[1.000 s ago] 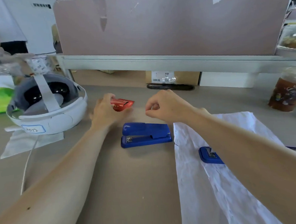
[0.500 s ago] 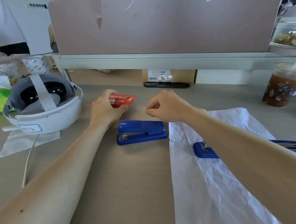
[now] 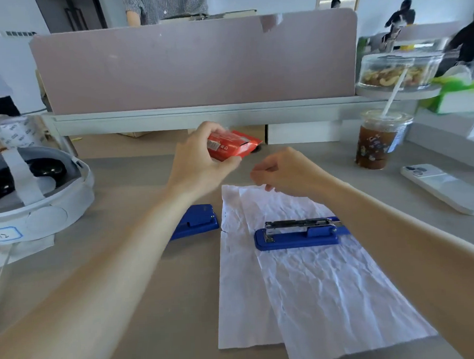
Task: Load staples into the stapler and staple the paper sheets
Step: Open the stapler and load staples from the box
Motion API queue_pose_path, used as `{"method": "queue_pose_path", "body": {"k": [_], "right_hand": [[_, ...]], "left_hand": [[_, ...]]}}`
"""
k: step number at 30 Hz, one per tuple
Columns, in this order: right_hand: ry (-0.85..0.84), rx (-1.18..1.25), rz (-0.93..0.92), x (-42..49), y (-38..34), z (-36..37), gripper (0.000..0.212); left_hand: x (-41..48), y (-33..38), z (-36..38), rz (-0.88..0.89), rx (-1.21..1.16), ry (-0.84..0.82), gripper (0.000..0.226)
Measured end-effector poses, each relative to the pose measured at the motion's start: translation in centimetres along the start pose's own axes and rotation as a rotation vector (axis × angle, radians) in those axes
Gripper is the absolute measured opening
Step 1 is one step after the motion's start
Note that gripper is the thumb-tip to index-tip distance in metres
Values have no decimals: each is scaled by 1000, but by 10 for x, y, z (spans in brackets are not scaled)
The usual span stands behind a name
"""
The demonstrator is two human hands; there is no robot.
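Left hand (image 3: 199, 164) clamped on red staple box (image 3: 228, 148), right hand (image 3: 287, 172) pinched, contents unclear; opened stapler (image 3: 299, 232) lies crosswise just below, nearer the right hand.

A grey-brown desk (image 3: 160, 307) carries two crumpled paper sheets (image 3: 305, 291) at near right — an opened blue stapler (image 3: 299, 233) lies on them. A closed blue stapler (image 3: 197, 221) sits just left; a white headset (image 3: 36, 195) far left, an iced drink (image 3: 379, 141) and phone (image 3: 447, 187) far right.
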State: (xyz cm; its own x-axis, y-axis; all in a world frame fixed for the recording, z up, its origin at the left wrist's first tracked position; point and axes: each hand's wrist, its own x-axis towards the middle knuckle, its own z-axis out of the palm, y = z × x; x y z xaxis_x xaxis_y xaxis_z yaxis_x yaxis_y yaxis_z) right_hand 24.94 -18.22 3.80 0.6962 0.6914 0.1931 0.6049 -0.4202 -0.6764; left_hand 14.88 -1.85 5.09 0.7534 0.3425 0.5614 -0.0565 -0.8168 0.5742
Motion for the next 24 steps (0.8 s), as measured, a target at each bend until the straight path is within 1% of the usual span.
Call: {"method": "queue_pose_path", "body": {"k": [3,6,10,14,18,20,22,24], "right_hand": [[36,41,52,-13,14,-14,18],[48,105,135,-22,31,-24,23],[24,67,173,-23,51,-25,23],[-1,-50,119,-15,61,-19,17],[52,-157,37,-10,68,-11,12],[83,-154,26,-10,71,-11,11],[115,-142,25,-11,73,-12,12],[132,-156,12,-11,74,-13,17]], "left_hand": [[-5,12,32,53,9,-47,47],[-10,12,61,53,10,-101,51],[-14,7,83,30,28,-174,50],[-15,-8,91,2,49,-197,45],[-19,-18,95,40,107,-266,43],[-19,-18,97,50,135,-305,43],[-18,-18,97,46,130,-314,48],[-16,-20,99,55,154,-314,51]]}}
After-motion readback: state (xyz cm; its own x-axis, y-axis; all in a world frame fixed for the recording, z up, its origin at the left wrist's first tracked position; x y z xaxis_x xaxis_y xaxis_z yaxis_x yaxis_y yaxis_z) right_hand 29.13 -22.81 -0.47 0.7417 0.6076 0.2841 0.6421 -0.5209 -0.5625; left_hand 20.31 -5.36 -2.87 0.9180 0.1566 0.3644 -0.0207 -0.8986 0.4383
